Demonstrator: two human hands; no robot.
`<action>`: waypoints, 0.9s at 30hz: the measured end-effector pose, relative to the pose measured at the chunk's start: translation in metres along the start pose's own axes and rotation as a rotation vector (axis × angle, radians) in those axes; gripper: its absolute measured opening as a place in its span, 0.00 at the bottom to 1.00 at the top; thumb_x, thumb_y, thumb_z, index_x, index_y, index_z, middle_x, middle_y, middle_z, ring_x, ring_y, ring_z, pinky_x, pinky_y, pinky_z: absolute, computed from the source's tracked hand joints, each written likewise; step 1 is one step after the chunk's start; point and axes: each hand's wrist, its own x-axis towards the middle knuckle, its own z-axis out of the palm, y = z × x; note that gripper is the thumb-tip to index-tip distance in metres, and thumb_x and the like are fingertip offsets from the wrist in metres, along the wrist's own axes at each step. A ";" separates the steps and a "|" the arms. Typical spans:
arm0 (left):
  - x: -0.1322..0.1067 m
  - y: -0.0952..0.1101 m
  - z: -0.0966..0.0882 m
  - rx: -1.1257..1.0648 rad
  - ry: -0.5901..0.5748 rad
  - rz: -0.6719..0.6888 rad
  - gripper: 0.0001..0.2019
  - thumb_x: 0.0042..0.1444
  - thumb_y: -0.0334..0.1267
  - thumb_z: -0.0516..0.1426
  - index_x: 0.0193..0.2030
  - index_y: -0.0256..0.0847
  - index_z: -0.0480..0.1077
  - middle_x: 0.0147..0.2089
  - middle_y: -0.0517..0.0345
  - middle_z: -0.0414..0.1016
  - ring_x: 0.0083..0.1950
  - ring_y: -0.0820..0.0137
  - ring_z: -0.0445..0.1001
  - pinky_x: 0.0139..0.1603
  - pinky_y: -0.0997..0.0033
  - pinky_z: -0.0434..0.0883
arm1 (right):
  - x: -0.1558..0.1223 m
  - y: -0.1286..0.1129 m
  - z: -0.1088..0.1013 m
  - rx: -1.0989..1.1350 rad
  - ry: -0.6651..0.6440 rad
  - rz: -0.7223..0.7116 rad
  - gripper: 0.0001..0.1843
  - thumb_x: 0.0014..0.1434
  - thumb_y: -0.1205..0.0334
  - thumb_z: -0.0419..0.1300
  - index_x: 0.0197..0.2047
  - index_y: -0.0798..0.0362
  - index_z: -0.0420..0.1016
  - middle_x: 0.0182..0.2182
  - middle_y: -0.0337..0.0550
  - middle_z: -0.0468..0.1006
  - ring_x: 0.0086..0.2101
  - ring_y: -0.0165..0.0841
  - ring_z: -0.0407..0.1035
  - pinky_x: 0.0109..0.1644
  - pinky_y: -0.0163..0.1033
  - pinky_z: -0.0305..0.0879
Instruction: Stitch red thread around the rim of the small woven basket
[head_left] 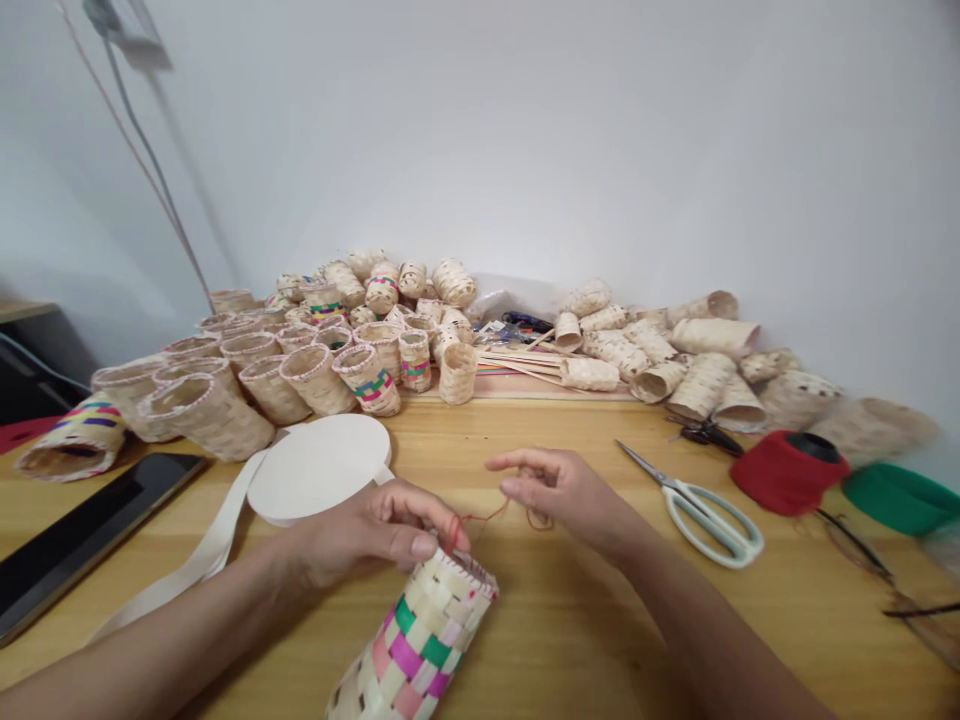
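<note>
A woven cylindrical basket [409, 645] with green, purple and pink patches leans at the bottom middle, its red-stitched rim pointing up and away. My left hand [382, 530] grips that rim, thumb on the outside and fingers over the opening. Red thread [480, 518] runs from the rim by my left fingers across to my right hand [559, 490]. The right thumb and bent fingers pinch the thread, with the index finger stretched forward. Whether a needle is there is too small to tell.
Many woven baskets [319, 380] crowd the back left; more tubes [701, 385] pile at the back right. A white ribbon roll [319, 465] and a dark tablet [82, 540] lie left. Scissors [705, 515], a red thread spool [784, 475], a green roll [900, 497] and glasses [862, 550] lie right.
</note>
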 end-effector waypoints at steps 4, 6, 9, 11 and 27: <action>0.000 0.001 0.002 -0.013 0.047 0.005 0.15 0.45 0.44 0.67 0.38 0.38 0.79 0.35 0.54 0.78 0.32 0.73 0.69 0.33 0.78 0.62 | 0.004 0.006 0.010 0.023 -0.219 -0.041 0.23 0.51 0.56 0.66 0.50 0.52 0.76 0.19 0.28 0.52 0.21 0.23 0.47 0.24 0.30 0.41; 0.000 0.002 0.004 -0.007 0.069 -0.003 0.16 0.44 0.45 0.67 0.37 0.37 0.79 0.33 0.55 0.77 0.30 0.74 0.66 0.30 0.78 0.60 | 0.006 0.009 0.018 0.045 -0.248 -0.044 0.18 0.51 0.58 0.66 0.46 0.53 0.78 0.18 0.28 0.52 0.21 0.23 0.46 0.24 0.30 0.41; 0.000 0.004 0.006 -0.010 0.071 -0.015 0.16 0.43 0.46 0.67 0.36 0.37 0.80 0.32 0.54 0.77 0.29 0.75 0.65 0.30 0.78 0.59 | 0.008 0.011 0.024 0.098 -0.162 -0.055 0.11 0.52 0.56 0.64 0.33 0.57 0.79 0.17 0.29 0.58 0.20 0.22 0.48 0.23 0.30 0.42; 0.000 0.005 0.008 0.004 0.042 -0.028 0.16 0.43 0.46 0.67 0.36 0.37 0.80 0.32 0.54 0.76 0.30 0.74 0.66 0.31 0.77 0.60 | 0.008 0.012 0.023 0.165 -0.066 -0.060 0.14 0.53 0.53 0.63 0.29 0.57 0.77 0.16 0.31 0.61 0.19 0.22 0.50 0.22 0.30 0.44; 0.003 0.006 0.012 0.044 -0.211 -0.068 0.16 0.48 0.46 0.65 0.37 0.35 0.80 0.32 0.54 0.77 0.33 0.70 0.71 0.41 0.74 0.68 | 0.008 0.007 -0.004 0.703 0.371 -0.112 0.11 0.45 0.57 0.69 0.26 0.54 0.75 0.25 0.37 0.72 0.18 0.20 0.45 0.21 0.30 0.52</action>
